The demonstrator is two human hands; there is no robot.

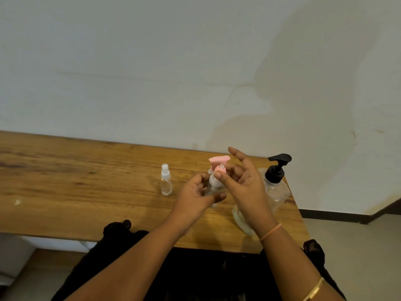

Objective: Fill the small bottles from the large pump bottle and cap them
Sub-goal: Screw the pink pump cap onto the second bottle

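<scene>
Far left on the desk (pixel 86 170), a small spray bottle (pixel 166 180) stands upright at 9 o'clock of the hands. It is clear, white-topped, and looks empty. Now the middle: the left hand (pixel 196 193) wraps its fingers and thumb round the small bottle (pixel 211 192), a clear one held above the desk, long axis roughly 12 to 6; its contents I cannot tell. On top sits the pink pump cap (pixel 219 159), head lying across 9 to 3. The right hand (pixel 243 181) pinches that cap at its white collar, index finger straight toward 12. At 3 o'clock stands the large pump bottle (pixel 277 190), clear with a black pump, fill level unclear.
</scene>
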